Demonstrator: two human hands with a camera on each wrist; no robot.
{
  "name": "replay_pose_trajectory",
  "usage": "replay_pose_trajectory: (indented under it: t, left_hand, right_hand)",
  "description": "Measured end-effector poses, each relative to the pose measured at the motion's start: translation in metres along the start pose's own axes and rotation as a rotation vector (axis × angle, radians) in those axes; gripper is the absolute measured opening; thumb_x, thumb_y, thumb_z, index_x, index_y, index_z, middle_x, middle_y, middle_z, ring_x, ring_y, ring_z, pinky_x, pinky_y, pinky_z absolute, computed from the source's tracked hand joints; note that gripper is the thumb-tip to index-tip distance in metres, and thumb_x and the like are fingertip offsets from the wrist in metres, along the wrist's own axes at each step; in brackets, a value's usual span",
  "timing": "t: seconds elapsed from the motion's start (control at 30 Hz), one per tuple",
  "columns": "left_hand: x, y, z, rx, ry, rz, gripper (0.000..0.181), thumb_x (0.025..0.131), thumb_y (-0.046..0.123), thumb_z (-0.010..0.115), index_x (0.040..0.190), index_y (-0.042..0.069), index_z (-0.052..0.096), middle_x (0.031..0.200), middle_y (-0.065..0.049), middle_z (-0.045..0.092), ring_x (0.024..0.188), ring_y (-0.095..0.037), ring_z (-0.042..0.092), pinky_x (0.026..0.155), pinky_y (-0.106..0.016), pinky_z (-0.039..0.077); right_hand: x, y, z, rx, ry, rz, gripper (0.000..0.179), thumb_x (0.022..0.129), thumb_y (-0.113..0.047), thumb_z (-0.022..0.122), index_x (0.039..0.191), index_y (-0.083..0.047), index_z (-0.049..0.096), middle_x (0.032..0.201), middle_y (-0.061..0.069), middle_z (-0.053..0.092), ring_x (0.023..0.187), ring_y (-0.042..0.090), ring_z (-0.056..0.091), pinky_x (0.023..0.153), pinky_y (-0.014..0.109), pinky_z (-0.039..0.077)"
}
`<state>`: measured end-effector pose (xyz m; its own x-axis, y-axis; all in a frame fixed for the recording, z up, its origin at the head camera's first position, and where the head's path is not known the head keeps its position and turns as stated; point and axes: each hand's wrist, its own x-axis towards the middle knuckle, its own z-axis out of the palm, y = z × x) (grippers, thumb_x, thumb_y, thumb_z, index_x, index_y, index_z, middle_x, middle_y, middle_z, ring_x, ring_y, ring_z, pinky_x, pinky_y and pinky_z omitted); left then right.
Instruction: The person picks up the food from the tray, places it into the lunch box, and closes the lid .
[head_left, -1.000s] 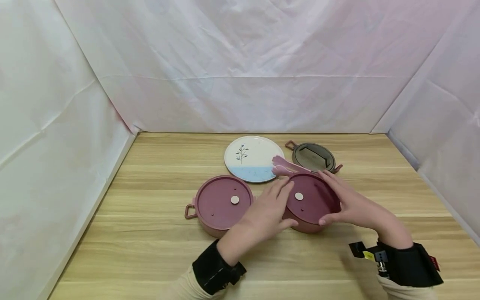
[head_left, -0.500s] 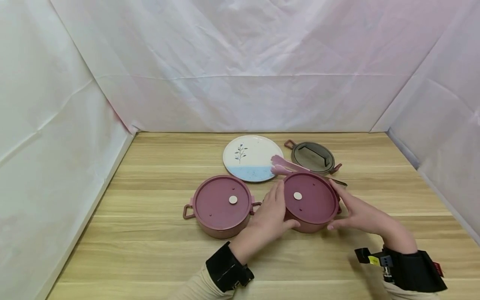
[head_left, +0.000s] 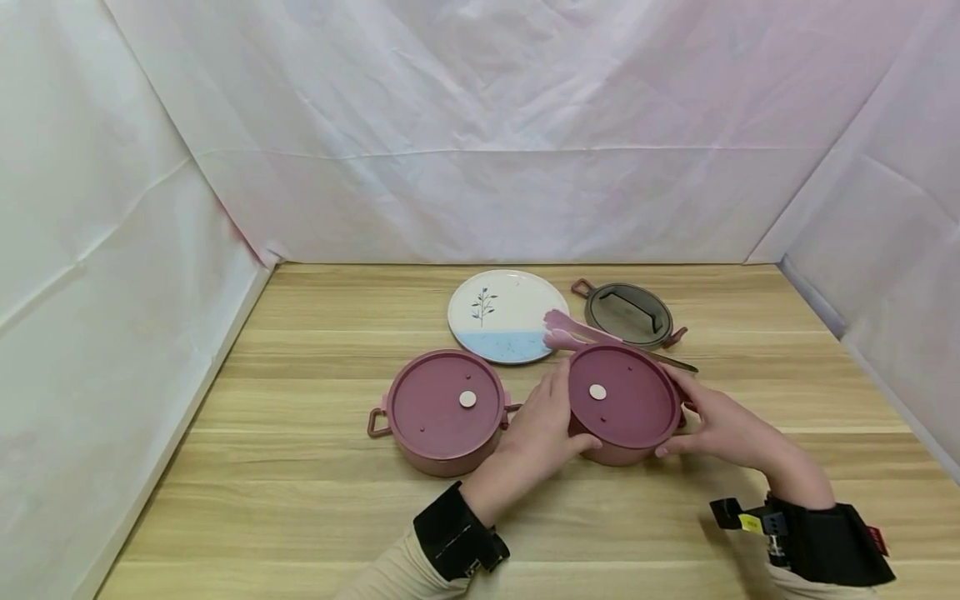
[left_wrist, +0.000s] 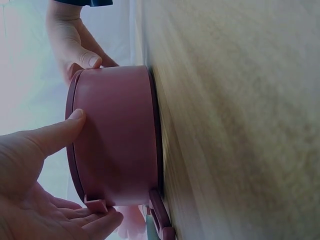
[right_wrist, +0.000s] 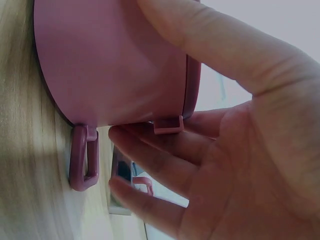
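Observation:
A mauve lidded pot (head_left: 626,396) with a white disc on its lid stands on the wooden table, a hand at either side. My left hand (head_left: 531,433) grips its left side. In the left wrist view that hand's thumb presses the pot wall below the rim, and its fingers bend round to a small side tab (left_wrist: 96,205). My right hand (head_left: 723,427) holds the right side; in the right wrist view its thumb lies on the wall and its fingers reach past another tab (right_wrist: 169,125). A low loop handle (right_wrist: 84,159) sticks out beneath the fingers.
A second mauve pot (head_left: 442,408) with a lid stands just left of my left hand. Behind are a white and blue plate (head_left: 506,304), pink utensil heads (head_left: 570,329) over the plate's edge, and a small dark lidded pan (head_left: 630,315). White cloth (head_left: 495,200) walls the table.
Both hands have gone from hovering over the right pot's lid to its sides, lower down. The pots, plate and pan stay in place.

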<state>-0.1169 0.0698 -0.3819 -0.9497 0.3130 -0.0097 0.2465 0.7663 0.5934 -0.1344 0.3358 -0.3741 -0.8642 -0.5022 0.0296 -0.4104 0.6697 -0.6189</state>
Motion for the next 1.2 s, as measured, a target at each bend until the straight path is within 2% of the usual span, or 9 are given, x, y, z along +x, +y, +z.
replay_pose_trajectory:
  t: [0.1,0.17,0.33,0.5,0.57,0.87,1.07,1.1,1.2]
  left_hand:
    - [0.000,0.001,0.001,-0.011,0.006,0.004,0.105,0.081,0.038,0.083,0.159,0.007,0.019,0.159,-0.011,0.038,0.144,-0.022,0.042,0.117,-0.037,0.041]
    - [-0.001,0.001,0.001,-0.022,0.013,0.008,0.106,0.080,0.037,0.083,0.159,0.008,0.018,0.158,-0.010,0.039,0.143,-0.022,0.043,0.117,-0.037,0.041]
    - [-0.001,0.002,0.001,-0.064,0.036,0.033,0.107,0.079,0.034,0.085,0.159,0.010,0.017,0.156,-0.010,0.042,0.142,-0.022,0.044,0.117,-0.037,0.042]
    - [-0.002,0.005,-0.005,-0.099,0.061,0.068,0.107,0.079,0.034,0.085,0.159,0.009,0.018,0.158,-0.010,0.040,0.144,-0.022,0.043,0.118,-0.037,0.040]
    - [-0.004,0.007,-0.011,-0.115,0.065,0.079,0.107,0.079,0.033,0.085,0.159,0.008,0.018,0.159,-0.010,0.039,0.145,-0.022,0.042,0.118,-0.037,0.040]
    - [-0.018,0.010,-0.052,-0.150,0.083,0.106,0.112,0.076,0.035,0.087,0.160,0.014,0.016,0.161,-0.006,0.037,0.145,-0.021,0.042,0.117,-0.039,0.041]
    - [-0.031,0.004,-0.085,-0.132,0.088,0.089,0.115,0.075,0.039,0.087,0.161,0.020,0.014,0.162,0.001,0.036,0.137,-0.019,0.051,0.112,-0.040,0.046]
    - [-0.034,0.001,-0.091,-0.129,0.089,0.084,0.115,0.075,0.040,0.087,0.161,0.020,0.014,0.162,0.001,0.035,0.137,-0.019,0.051,0.112,-0.041,0.046]
    - [-0.042,-0.007,-0.107,-0.125,0.091,0.066,0.116,0.074,0.041,0.087,0.161,0.020,0.014,0.160,0.002,0.039,0.136,-0.020,0.052,0.113,-0.042,0.045]
  right_hand:
    - [-0.001,0.001,0.001,0.007,0.013,0.001,0.107,0.071,-0.034,0.089,0.155,-0.007,0.029,0.147,0.021,0.050,0.130,0.010,0.052,0.099,0.004,0.038]
    - [-0.002,0.002,0.001,0.004,0.017,0.007,0.106,0.071,-0.035,0.089,0.155,-0.007,0.030,0.146,0.020,0.052,0.127,0.000,0.050,0.099,0.009,0.044]
    - [-0.004,0.000,-0.001,0.007,0.020,0.038,0.107,0.071,-0.036,0.090,0.156,-0.007,0.030,0.143,0.020,0.054,0.122,-0.002,0.052,0.091,0.026,0.058]
    - [-0.007,-0.006,-0.008,0.011,0.063,0.004,0.106,0.069,-0.031,0.091,0.155,-0.008,0.033,0.142,0.019,0.055,0.115,-0.020,0.045,0.086,0.023,0.059]
    - [-0.007,-0.010,-0.011,0.004,0.080,-0.014,0.105,0.068,-0.029,0.092,0.154,-0.008,0.034,0.142,0.019,0.055,0.113,-0.021,0.046,0.086,0.021,0.059]
    - [-0.006,-0.042,-0.024,-0.078,0.114,0.010,0.109,0.067,-0.034,0.093,0.156,-0.015,0.033,0.137,0.015,0.060,0.106,-0.015,0.054,0.082,0.022,0.059]
    - [0.003,-0.073,-0.025,-0.075,0.117,0.040,0.110,0.067,-0.041,0.091,0.157,-0.015,0.032,0.137,0.015,0.060,0.111,0.023,0.067,0.085,0.029,0.061]
    - [0.005,-0.079,-0.024,-0.069,0.118,0.041,0.110,0.067,-0.042,0.090,0.156,-0.014,0.032,0.137,0.016,0.060,0.112,0.027,0.067,0.085,0.031,0.061]
    - [0.014,-0.095,-0.021,-0.079,0.131,0.024,0.111,0.066,-0.046,0.090,0.155,-0.012,0.034,0.135,0.015,0.062,0.110,0.029,0.069,0.084,0.034,0.061]
